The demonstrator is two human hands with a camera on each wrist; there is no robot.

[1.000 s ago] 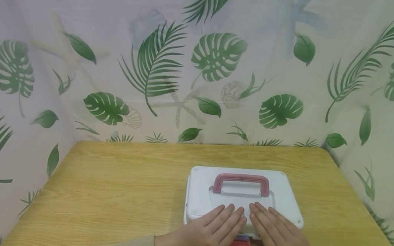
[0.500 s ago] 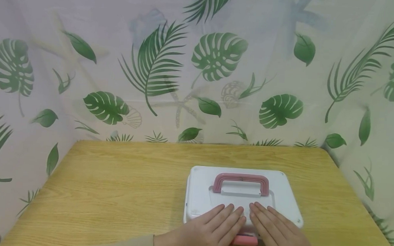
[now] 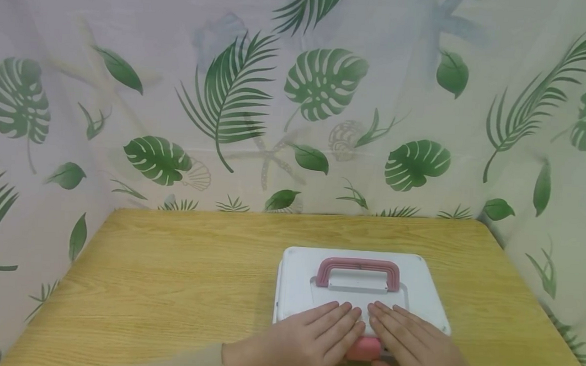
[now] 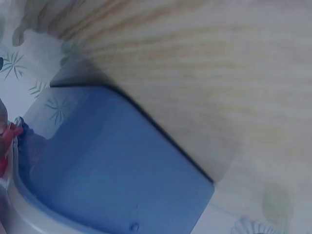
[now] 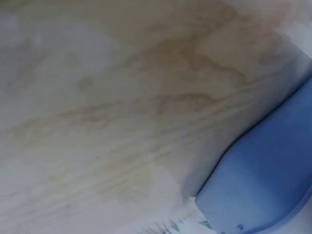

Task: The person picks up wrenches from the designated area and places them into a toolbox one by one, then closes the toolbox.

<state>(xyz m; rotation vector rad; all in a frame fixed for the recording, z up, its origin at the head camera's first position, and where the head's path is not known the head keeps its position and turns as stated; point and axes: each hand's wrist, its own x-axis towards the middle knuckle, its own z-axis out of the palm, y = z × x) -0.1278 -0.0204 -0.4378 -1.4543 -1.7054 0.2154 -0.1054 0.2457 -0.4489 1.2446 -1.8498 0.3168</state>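
Observation:
A storage box [image 3: 299,260] with a white lid and a folded-down pink handle [image 3: 360,264] lies on the table. Its blue body [image 4: 117,161] fills much of the left wrist view. My left hand [image 3: 299,343] lays straight fingers on the lid's front left part. Opposite it, my right hand [image 3: 418,347] rests on the front right with fingers likewise straight. Between the hands, the pink latch [image 3: 364,348] lies up against the front of the lid. The right thumb shows low by the latch; the left thumb is hidden in the head view.
The wood-grain table [image 3: 169,276] extends to the left of the box and behind it. A curtain [image 3: 258,93] printed with green leaves hangs behind the table and along both sides.
The pink latch has swung up from hanging in front of the box to lying against the lid's front edge. Both hands have stayed on the lid with slight shifts.

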